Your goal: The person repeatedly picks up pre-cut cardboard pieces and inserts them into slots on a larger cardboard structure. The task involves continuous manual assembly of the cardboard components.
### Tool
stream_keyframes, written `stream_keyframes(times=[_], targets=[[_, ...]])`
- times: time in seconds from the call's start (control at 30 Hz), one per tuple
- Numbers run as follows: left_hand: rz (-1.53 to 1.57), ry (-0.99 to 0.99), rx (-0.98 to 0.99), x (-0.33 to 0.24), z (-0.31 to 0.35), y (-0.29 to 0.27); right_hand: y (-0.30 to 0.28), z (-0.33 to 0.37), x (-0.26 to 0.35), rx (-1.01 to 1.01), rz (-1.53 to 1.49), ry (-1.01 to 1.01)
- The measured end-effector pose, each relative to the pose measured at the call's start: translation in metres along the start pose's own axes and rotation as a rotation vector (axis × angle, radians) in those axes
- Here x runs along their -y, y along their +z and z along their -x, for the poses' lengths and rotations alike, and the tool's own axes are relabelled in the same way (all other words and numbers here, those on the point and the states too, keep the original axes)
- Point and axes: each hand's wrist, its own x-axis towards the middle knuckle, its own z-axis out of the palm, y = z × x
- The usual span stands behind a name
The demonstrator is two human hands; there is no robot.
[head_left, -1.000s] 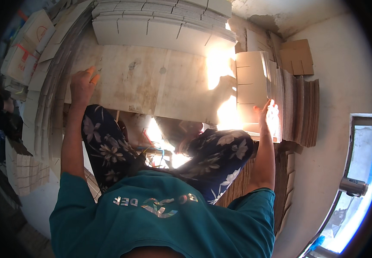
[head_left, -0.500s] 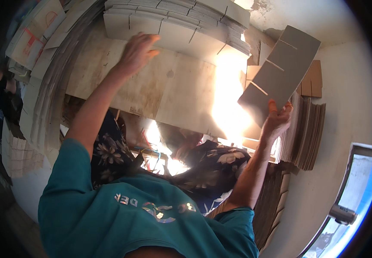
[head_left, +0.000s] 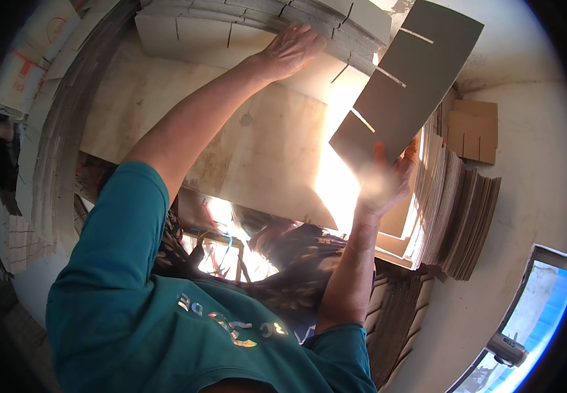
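My right hand grips a grey-brown slotted cardboard strip by its lower end, with a finger and the thumb at its edges. The strip is raised and slants up to the right, showing several short slots along one side. My left hand is stretched across to the front of a stack of slotted cardboard strips at the far side of the wooden board. Its fingers are bent and close together; what they hold, if anything, is hidden.
More cardboard sheets stand packed on edge at the right, with a brown slotted piece beyond them. Tall layered cardboard lines the left. Bright sunlight washes out part of the board. A window is at the lower right.
My left hand has swung right along the stack, its fingers drawing in. My right hand has moved a little left with the strip, which now reaches higher in view. The view has shifted slightly.
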Motion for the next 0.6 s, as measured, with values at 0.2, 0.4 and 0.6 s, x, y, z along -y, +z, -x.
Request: stream_keyframes(times=[0.2, 0.4, 0.6], targets=[[0.212, 0.063, -0.163, -0.004, 0.000, -0.013, 0.003, 0.002, 0.009, -0.007, -0.134, 0.008], [0.395, 0.059, -0.076, -0.034, 0.021, -0.037, 0.002, 0.004, 0.010, -0.033, -0.049, -0.130], [0.269, 0.129, 0.021, -0.055, 0.028, -0.047, 0.001, 0.008, 0.006, 0.000, 0.081, -0.204]])
